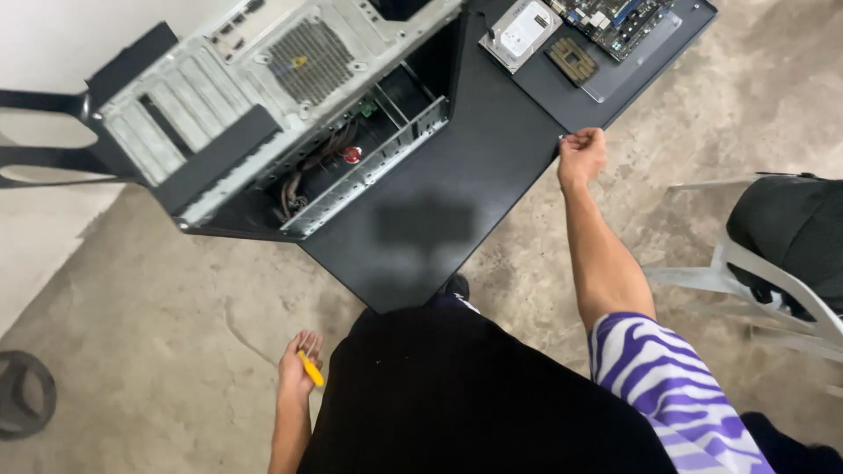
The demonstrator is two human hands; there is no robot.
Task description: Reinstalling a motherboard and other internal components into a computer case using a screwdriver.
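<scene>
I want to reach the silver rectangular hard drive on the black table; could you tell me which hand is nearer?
Right. The right hand grips the table edge just below the hard drive; the left hand hangs far below.

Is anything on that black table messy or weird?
Yes. The computer case lies on its side, open, with loose cables showing inside. It sticks out past the black table edge, so it looks a bit precarious.

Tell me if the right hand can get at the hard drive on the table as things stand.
Probably yes: the right hand rests at the table edge, and bare tabletop lies between it and the hard drive. It would need a forward stretch.
</scene>
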